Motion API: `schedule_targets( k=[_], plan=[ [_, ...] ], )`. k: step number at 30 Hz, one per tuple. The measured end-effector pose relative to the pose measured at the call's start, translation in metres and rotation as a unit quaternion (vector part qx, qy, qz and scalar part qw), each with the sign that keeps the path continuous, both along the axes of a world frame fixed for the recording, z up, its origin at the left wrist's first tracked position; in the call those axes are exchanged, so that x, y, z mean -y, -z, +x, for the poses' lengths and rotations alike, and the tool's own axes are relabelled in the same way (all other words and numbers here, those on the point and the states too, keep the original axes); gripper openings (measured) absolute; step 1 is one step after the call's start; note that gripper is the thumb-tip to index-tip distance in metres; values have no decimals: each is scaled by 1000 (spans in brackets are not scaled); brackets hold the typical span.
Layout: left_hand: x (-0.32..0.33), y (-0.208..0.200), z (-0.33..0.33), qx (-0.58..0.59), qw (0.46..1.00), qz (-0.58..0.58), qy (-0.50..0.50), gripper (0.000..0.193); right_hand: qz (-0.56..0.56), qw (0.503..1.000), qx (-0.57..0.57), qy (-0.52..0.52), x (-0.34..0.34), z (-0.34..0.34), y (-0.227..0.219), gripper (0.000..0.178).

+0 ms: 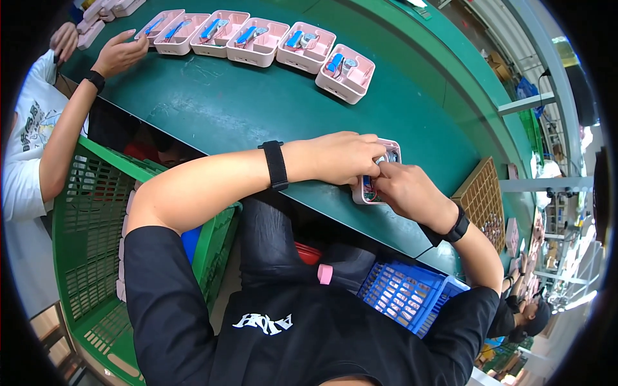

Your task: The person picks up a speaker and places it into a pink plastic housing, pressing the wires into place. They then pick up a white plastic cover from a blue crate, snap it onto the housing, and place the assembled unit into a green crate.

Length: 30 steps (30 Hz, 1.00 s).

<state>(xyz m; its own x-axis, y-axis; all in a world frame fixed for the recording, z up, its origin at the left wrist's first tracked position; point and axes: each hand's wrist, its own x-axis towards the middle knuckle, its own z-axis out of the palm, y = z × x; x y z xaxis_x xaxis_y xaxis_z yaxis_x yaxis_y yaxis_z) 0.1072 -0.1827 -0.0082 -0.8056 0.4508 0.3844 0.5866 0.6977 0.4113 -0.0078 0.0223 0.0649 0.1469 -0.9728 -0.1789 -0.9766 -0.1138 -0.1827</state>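
On the green table's near edge sits a pink plastic housing (pixel 394 145), open at the top, with a blue part, wires and a bit of green board showing inside. My left hand (pixel 344 157) grips it from the left, fingers closed over its far side. Inside it, the fingers of my right hand (pixel 412 193) are pinched together at the wires; what they hold is hidden. Both hands meet over the housing and cover most of its inside.
A row of pink housings (pixel 252 59) with blue parts and wires stands along the far side of the table (pixel 212 116). At left is a co-worker's hand (pixel 120 54). A green crate (pixel 90 257), a blue basket (pixel 402 293) and a divided brown tray (pixel 479 199) are around me.
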Motion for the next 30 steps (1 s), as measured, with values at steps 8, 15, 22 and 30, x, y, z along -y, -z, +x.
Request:
schedule_targets(
  k=[8, 15, 22, 30],
  plan=[
    [-2, -4, 4, -12, 999, -13, -42, 34, 13, 997, -72, -6, 2, 12, 0, 3],
    [4, -4, 0, 5, 998, -22, -53, 36, -14, 998, -69, -2, -2, 16, -3, 8],
    [6, 2, 1, -21, 999, -4, -47, 34, -36, 997, -53, -33, 0, 15, -6, 10],
    [-3, 9, -7, -42, 998, -34, -44, 35, -38, 995, -78, -54, 0, 21, -6, 6]
  ],
)
